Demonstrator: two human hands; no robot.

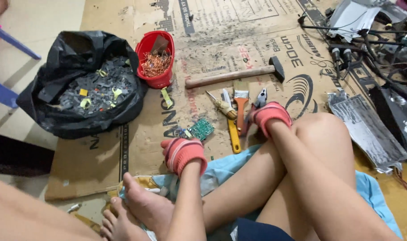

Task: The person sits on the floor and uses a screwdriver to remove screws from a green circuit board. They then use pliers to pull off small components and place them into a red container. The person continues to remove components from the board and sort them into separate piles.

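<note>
Both of my hands wear red knitted gloves. My left hand (182,152) hovers with curled fingers just below a small green circuit board (201,129) on the cardboard sheet (141,134), and I cannot tell whether it holds anything. My right hand (269,114) is closed on the handles of pliers (259,98), whose jaws point away from me. Beside the pliers lie an orange-handled paintbrush (241,101), a yellow-handled utility knife (232,129), a wooden-handled screwdriver (223,106) and a hammer (232,76).
A red bucket (155,58) holds copper wire scraps. A black bag (85,85) is full of dark fragments. Cables and dismantled electronics (373,40) lie at the far right, with a metal plate (366,129) nearer. My bare legs and feet fill the foreground on a blue cloth (373,187).
</note>
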